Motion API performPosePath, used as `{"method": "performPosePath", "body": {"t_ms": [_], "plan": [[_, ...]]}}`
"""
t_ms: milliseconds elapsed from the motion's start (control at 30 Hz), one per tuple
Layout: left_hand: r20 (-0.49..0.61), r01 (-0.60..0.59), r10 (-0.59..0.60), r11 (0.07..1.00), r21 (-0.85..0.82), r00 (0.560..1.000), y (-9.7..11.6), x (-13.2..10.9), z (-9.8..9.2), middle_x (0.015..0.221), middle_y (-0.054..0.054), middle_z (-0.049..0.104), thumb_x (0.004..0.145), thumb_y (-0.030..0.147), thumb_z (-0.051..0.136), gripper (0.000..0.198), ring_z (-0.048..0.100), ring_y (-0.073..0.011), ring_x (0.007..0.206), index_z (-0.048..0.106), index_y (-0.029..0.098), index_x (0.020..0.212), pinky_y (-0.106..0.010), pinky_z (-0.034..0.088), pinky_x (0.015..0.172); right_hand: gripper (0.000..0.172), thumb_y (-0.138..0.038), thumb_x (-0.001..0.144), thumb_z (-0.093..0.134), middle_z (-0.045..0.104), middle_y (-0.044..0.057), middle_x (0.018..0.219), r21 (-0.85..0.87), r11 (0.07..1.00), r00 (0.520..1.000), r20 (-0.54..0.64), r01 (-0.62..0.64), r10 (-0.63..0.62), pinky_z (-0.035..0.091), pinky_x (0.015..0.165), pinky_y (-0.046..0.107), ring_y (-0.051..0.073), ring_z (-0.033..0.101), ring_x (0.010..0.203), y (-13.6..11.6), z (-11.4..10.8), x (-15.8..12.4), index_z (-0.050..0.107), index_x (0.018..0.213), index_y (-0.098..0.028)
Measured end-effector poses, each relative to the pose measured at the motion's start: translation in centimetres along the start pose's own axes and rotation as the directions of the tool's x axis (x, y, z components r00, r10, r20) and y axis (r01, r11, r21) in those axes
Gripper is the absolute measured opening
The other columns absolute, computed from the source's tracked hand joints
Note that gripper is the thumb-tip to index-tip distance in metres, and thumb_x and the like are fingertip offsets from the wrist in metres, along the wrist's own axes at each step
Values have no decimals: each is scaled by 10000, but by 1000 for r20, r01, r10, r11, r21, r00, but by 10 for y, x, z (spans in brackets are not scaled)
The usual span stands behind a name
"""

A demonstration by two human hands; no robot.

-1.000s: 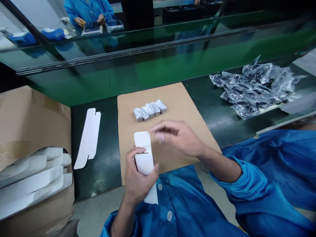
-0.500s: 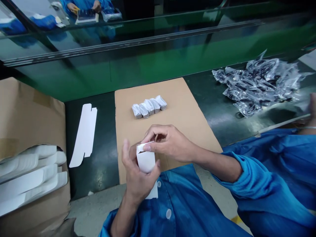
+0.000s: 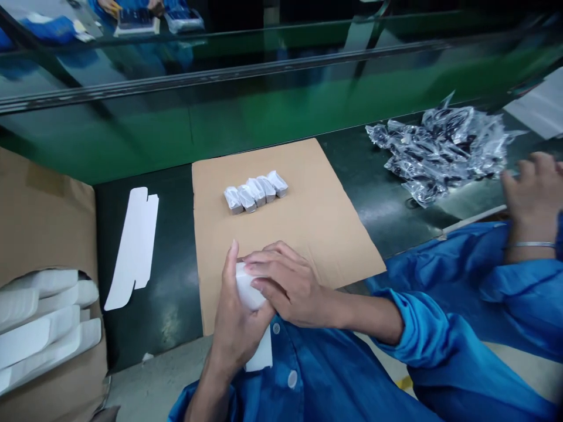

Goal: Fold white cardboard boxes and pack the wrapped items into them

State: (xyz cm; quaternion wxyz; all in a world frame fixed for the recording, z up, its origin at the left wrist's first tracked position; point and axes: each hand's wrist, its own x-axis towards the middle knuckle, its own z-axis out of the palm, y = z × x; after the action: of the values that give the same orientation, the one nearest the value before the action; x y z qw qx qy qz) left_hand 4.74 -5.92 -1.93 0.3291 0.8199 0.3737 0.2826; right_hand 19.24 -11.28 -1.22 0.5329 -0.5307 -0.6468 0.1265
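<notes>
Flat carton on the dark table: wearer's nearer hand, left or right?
Left. The left hand holds the white box, right of the flat carton; the right hand, at the box's top, is farther right.

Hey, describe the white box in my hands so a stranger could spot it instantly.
Find the brown cardboard sheet. At its near edge, the left hand grips a white box, the right hand over its top. Unlike the flat white blank lying further left, it's held up.
</notes>
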Motion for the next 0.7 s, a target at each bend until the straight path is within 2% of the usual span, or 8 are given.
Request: {"method": "performPosePath", "body": {"t_ms": [100,233,300,400,467,533,600,700], "plan": [[-159,195,-230,958,-209,960,-9,15,4,1412,-138,526,775,408,751,786,603,-292,1214,401,246,1460,-382,551,941,392,-336,988,541,645,99,1320,-44,991,966,220,-127,134,514,964,373,198,622,1135,17,-27,31,543,1347,-178],[-238,273,-478,770,-577,845,-36,38,9,1256,-108,606,941,460,540,551,661,-228,1090,376,256,1426,-408,549,956,610,-208,886,632,603,173,1349,-500,786,874,109,-363,473,428,1021,492,317,572,1203,72,-69,81,447,1463,-142],[-270,282,-433,844,-456,860,-49,42,7,1295,-129,588,941,452,541,528,606,-253,1200,422,221,1400,-455,485,1056,642,-174,810,690,650,163,1275,-533,748,821,161,-395,548,435,1004,463,320,594,1161,101,-78,93,498,1421,-127],[-289,212,-196,977,24,937,-57,38,-7,1540,-221,380,911,407,591,632,336,-356,1460,406,153,1459,-574,286,1191,551,-134,794,636,689,121,1203,-478,768,802,194,-426,565,489,899,349,242,649,1028,127,-79,88,561,1340,-128],[-173,48,-3,965,259,985,-56,30,-20,1617,-216,268,925,346,552,673,224,-375,1514,323,165,1531,-614,233,1202,510,-141,846,542,710,128,1108,-449,756,786,167,-477,595,514,762,301,192,673,856,128,-81,75,530,1354,-100],[106,-213,188,911,352,976,-52,21,-31,1608,-143,340,932,259,495,651,273,-353,1505,301,261,1553,-617,253,1194,509,-183,904,481,725,108,954,-415,742,755,171,-527,632,502,636,270,150,649,662,120,-88,60,470,1401,-77],[402,-472,336,824,313,852,-50,16,-36,1542,-69,468,916,188,448,634,357,-321,1471,358,345,1524,-601,263,1193,523,-255,943,499,723,65,843,-406,746,727,237,-529,644,492,618,263,139,629,602,106,-99,46,448,1437,-93],[542,-592,386,758,275,746,-50,19,-34,1406,-64,605,919,227,451,532,493,-324,1364,501,360,1432,-599,298,1164,492,-248,959,513,742,81,944,-592,718,749,271,-366,605,484,716,297,193,667,791,89,-115,36,499,1443,-159]]}}
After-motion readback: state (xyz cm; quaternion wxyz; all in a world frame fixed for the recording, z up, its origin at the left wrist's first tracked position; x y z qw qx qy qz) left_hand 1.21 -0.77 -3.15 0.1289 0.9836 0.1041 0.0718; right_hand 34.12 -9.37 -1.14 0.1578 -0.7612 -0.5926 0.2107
